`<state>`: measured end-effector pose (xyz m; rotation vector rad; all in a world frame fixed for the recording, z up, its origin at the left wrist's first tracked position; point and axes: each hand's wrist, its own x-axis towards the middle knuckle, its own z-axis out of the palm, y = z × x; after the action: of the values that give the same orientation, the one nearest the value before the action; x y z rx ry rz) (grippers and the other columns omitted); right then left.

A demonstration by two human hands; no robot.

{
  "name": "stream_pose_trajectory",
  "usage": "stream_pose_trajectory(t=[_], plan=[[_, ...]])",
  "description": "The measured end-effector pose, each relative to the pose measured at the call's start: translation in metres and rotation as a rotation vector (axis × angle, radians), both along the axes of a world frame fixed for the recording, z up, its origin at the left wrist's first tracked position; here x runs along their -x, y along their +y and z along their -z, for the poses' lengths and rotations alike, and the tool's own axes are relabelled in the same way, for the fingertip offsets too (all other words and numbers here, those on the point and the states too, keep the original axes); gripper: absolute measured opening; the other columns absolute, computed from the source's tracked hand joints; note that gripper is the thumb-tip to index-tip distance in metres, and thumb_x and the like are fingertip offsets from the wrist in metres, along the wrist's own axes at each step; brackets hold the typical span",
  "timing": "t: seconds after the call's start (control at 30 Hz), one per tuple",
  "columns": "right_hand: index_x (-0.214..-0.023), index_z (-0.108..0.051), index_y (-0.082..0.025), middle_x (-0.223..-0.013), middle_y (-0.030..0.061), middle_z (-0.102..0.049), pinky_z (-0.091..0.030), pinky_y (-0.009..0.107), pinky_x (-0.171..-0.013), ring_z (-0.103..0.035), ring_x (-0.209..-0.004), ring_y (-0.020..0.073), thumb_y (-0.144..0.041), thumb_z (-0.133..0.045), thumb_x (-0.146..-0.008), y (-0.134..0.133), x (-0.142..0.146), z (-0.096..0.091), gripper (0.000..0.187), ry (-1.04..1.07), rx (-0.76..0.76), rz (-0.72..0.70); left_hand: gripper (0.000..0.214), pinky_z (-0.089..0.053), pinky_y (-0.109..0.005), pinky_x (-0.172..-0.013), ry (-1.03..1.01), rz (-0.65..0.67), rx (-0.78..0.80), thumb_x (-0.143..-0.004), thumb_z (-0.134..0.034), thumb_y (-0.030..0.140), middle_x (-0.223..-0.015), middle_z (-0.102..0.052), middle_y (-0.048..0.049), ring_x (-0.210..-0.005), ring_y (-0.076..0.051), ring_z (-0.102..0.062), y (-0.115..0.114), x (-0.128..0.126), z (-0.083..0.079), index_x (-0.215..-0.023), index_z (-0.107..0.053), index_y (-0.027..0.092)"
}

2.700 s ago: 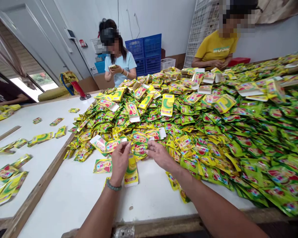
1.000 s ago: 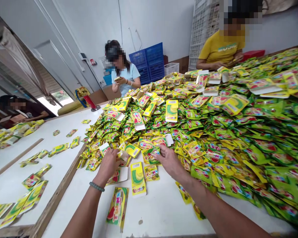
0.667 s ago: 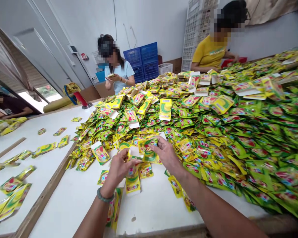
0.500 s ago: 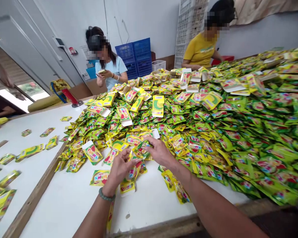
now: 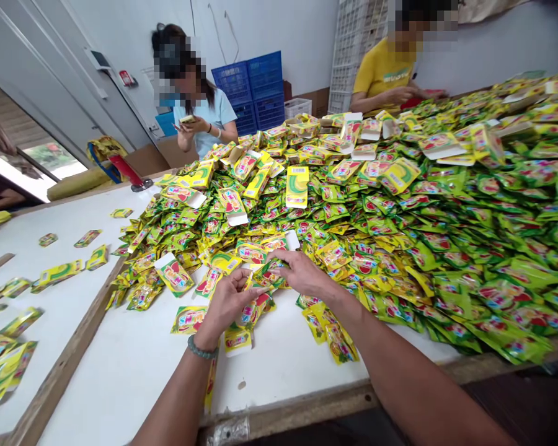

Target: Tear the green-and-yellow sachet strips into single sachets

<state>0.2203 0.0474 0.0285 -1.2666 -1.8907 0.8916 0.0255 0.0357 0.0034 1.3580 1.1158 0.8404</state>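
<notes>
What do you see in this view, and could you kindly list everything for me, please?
Sachet heap: hundreds, yellow-green with red prints, across the table's centre and right.
Loose sachets: many, yellow-green, on the left table.
White tables: two, white, wood-edged, side by side.
Crates: four, blue, stacked by the far wall.
Basket: one, white, beside the crates.
Rack: one, white, by the far wall.
Co-workers: two, in pale blue and yellow T-shirts, at the far side.
Left hand: one, bead bracelet on the wrist, over the sachets.
Right hand: one, holding a green sachet at the heap's edge.
</notes>
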Motion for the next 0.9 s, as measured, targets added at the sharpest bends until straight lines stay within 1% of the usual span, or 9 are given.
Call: stream_pose_trajectory(t=[0.1,0.2,0.3,0.37,0.47,0.53,0.6,0.77,0.9], plan=[[-0.09,-0.068,-0.021,-0.075,-0.0002,-0.064,-0.039,0.024,-0.066,-0.056,-0.071,0.015,-0.013,-0.055,-0.074,-0.002,0.006,0.003,0.022,-0.055,-0.038,0.005,0.037,-0.05,-0.028,-0.068,0.053,0.042,-0.04,-0.066,-0.074,0.036,-0.086,-0.07,-0.0044,-0.074,-0.018,-0.064,0.0,-0.001,-0.002,-0.093,-0.06,0.017],[-0.091,-0.067,-0.022,-0.081,0.0005,-0.065,-0.04,0.025,-0.07,-0.058,-0.076,0.0156,-0.014,-0.055,-0.076,-0.002,0.011,0.01,0.021,0.007,-0.102,0.019,0.037,-0.05,-0.031,-0.076,0.092,0.095,-0.084,-0.068,-0.072,0.035,-0.094,-0.069,-0.0071,-0.085,-0.021,-0.064,-0.001,-0.001,-0.01,-0.099,-0.062,0.016],[-0.096,-0.064,-0.022,-0.083,0.0006,-0.066,-0.042,0.025,-0.072,-0.059,-0.077,0.0154,-0.019,-0.056,-0.077,0.002,0.014,0.018,0.021,0.143,-0.099,0.138,0.06,-0.044,-0.036,-0.093,0.079,0.183,-0.117,-0.065,-0.075,0.031,-0.124,-0.059,-0.0083,-0.112,-0.026,-0.055,-0.004,0.0,-0.019,-0.121,-0.055,0.02],[-0.096,-0.061,-0.02,-0.087,0.0011,-0.065,-0.044,0.026,-0.073,-0.059,-0.08,0.0156,-0.023,-0.06,-0.075,0.004,0.015,0.024,0.022,0.265,-0.081,0.206,0.075,-0.043,-0.037,-0.097,0.052,0.175,-0.09,-0.063,-0.077,0.03,-0.134,-0.05,-0.0069,-0.119,-0.027,-0.05,-0.007,0.001,-0.022,-0.132,-0.046,0.024],[-0.089,-0.06,-0.019,-0.081,0.0002,-0.064,-0.044,0.025,-0.07,-0.058,-0.076,0.0151,-0.029,-0.064,-0.072,0.005,0.019,0.029,0.02,0.317,-0.079,0.212,0.074,-0.05,-0.038,-0.086,-0.077,0.131,0.072,-0.068,-0.073,0.032,-0.119,-0.061,-0.0079,-0.098,-0.024,-0.062,-0.011,0.003,-0.019,-0.135,-0.041,0.025],[-0.086,-0.061,-0.02,-0.076,-0.0005,-0.063,-0.044,0.025,-0.067,-0.056,-0.071,0.0146,-0.032,-0.066,-0.072,0.004,0.022,0.029,0.019,0.258,-0.086,0.201,0.065,-0.051,-0.037,-0.08,-0.166,0.12,0.171,-0.069,-0.073,0.03,-0.102,-0.068,-0.0074,-0.084,-0.021,-0.066,-0.012,0.004,-0.015,-0.128,-0.048,0.021],[-0.085,-0.064,-0.02,-0.077,0.0004,-0.064,-0.044,0.026,-0.068,-0.056,-0.071,0.0148,-0.034,-0.064,-0.075,0.001,0.024,0.028,0.017,0.22,-0.101,0.203,0.055,-0.052,-0.036,-0.077,-0.227,0.091,0.23,-0.066,-0.075,0.029,-0.094,-0.07,-0.007,-0.077,-0.02,-0.067,-0.012,0.004,-0.01,-0.116,-0.055,0.017],[-0.082,-0.069,-0.021,-0.084,0.0037,-0.068,-0.043,0.03,-0.079,-0.058,-0.083,0.0172,-0.028,-0.06,-0.081,-0.003,0.025,0.019,0.012,0.158,-0.197,0.182,0.046,-0.053,-0.033,-0.074,-0.293,-0.008,0.226,-0.062,-0.078,0.028,-0.089,-0.071,-0.0053,-0.074,-0.019,-0.067,-0.012,0.003,-0.008,-0.103,-0.061,0.015],[-0.09,-0.068,-0.024,-0.096,0.004,-0.068,-0.036,0.035,-0.09,-0.057,-0.097,0.0192,-0.025,-0.056,-0.084,-0.009,0.027,0.014,0.014,0.067,-0.185,0.191,0.046,-0.052,-0.031,-0.071,-0.316,-0.026,0.2,-0.069,-0.073,0.033,-0.091,-0.071,-0.0072,-0.076,-0.019,-0.067,-0.015,-0.001,-0.013,-0.109,-0.06,0.014]])
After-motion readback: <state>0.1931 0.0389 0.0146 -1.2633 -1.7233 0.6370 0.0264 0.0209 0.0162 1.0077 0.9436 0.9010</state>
